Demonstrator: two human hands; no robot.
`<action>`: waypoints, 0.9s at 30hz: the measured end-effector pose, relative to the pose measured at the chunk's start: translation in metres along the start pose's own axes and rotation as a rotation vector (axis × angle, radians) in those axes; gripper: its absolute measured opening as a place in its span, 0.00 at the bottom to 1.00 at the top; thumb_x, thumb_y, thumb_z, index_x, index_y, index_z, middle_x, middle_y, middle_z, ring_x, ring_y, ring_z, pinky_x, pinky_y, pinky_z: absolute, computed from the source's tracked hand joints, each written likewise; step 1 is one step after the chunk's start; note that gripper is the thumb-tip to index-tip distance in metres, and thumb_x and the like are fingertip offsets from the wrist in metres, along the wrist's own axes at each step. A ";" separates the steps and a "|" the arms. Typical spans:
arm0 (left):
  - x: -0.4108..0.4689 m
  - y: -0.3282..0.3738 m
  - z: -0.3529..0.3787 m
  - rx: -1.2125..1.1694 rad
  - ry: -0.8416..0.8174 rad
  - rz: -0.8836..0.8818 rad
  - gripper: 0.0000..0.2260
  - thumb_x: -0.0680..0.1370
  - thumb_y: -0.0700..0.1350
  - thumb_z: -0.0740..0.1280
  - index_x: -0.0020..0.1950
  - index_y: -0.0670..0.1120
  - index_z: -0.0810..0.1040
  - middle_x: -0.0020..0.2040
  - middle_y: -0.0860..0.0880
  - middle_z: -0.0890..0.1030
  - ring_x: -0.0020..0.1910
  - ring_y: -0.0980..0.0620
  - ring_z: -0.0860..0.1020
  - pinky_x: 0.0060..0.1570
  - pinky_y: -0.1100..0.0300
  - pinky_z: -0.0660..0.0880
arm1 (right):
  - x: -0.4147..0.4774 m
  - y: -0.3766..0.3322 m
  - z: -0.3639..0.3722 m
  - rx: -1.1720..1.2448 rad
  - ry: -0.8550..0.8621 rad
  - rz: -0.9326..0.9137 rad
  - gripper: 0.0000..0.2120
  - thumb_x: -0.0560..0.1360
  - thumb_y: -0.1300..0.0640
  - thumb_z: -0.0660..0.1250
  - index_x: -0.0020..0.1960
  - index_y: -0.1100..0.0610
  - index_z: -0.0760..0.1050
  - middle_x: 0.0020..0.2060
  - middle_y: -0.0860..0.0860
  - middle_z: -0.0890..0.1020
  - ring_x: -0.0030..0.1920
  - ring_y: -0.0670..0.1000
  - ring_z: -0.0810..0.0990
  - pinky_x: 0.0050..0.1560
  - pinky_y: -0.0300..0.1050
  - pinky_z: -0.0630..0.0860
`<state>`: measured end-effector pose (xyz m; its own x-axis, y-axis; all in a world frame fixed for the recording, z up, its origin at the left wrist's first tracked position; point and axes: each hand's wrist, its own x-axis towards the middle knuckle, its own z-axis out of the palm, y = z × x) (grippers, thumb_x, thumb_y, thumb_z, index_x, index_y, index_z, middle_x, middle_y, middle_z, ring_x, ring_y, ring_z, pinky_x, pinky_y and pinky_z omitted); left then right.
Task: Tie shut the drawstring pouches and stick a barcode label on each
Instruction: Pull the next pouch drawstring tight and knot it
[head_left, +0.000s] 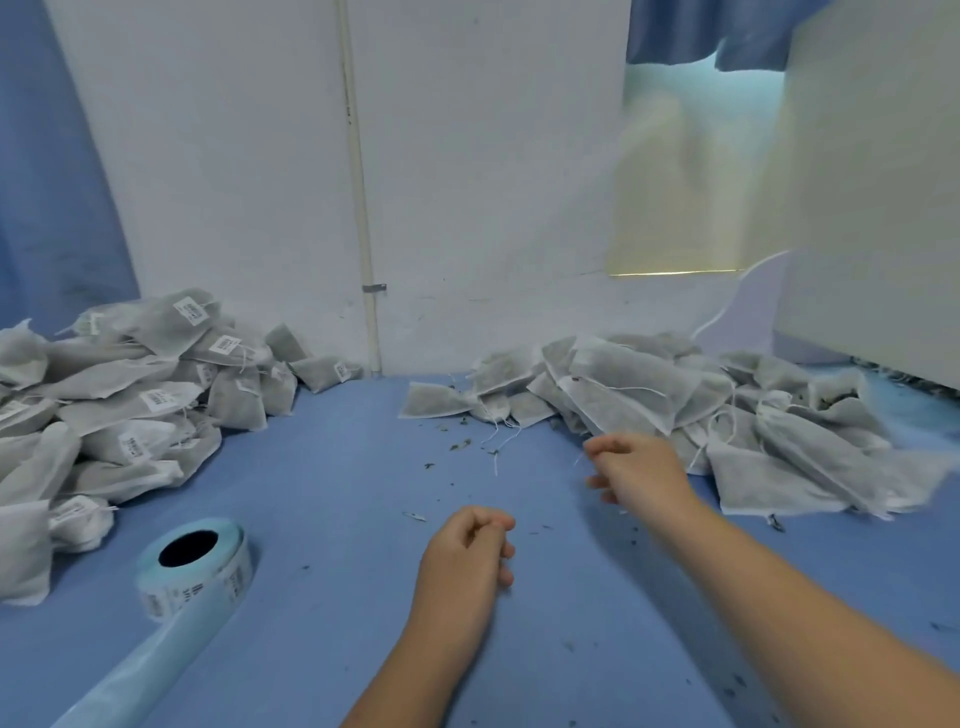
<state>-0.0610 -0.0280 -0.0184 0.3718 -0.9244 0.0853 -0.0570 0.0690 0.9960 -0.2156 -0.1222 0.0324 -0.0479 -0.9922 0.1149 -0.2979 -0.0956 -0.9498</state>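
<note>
A heap of grey drawstring pouches with white barcode labels (156, 400) lies at the left of the blue table (332, 467). A second heap of pouches without labels (670, 400), their white strings loose, lies at the right. The roll of barcode labels (200, 569) stands at the near left, and its blue backing strip (130, 670) trails towards me. My left hand (467, 551) rests on the table in the middle, fingers loosely curled and holding nothing. My right hand (639, 467) is blurred at the near edge of the unlabelled heap, fingers curled; a thin white thread shows by its fingertips.
A white wall (234, 182) with a thin vertical pipe (363, 234) stands behind the table. A white panel (872, 208) rises at the far right behind the unlabelled heap. Dark herb crumbs (457, 447) are scattered over the cloth between the heaps.
</note>
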 end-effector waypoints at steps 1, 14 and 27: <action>-0.001 -0.002 0.000 0.022 -0.013 0.008 0.10 0.77 0.37 0.61 0.42 0.47 0.80 0.30 0.53 0.77 0.26 0.56 0.74 0.29 0.69 0.70 | 0.011 -0.001 -0.003 -0.120 0.060 -0.053 0.14 0.73 0.67 0.60 0.52 0.57 0.80 0.49 0.51 0.82 0.44 0.51 0.80 0.40 0.42 0.76; 0.007 -0.004 0.003 0.038 0.019 0.009 0.10 0.77 0.38 0.61 0.41 0.48 0.80 0.28 0.54 0.78 0.24 0.57 0.73 0.25 0.71 0.69 | 0.106 -0.022 -0.022 -0.750 0.137 -0.223 0.20 0.77 0.59 0.61 0.67 0.62 0.65 0.63 0.59 0.73 0.54 0.58 0.76 0.51 0.50 0.73; 0.004 -0.003 0.005 0.057 0.031 0.028 0.11 0.77 0.37 0.60 0.43 0.48 0.80 0.32 0.52 0.78 0.25 0.57 0.74 0.25 0.71 0.68 | 0.059 -0.032 -0.056 -0.379 0.314 -0.394 0.05 0.69 0.60 0.65 0.41 0.59 0.79 0.38 0.52 0.81 0.40 0.56 0.78 0.39 0.50 0.75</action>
<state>-0.0644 -0.0334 -0.0214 0.3978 -0.9103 0.1146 -0.1198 0.0722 0.9902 -0.2619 -0.1729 0.0860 -0.1265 -0.8118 0.5701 -0.6644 -0.3574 -0.6564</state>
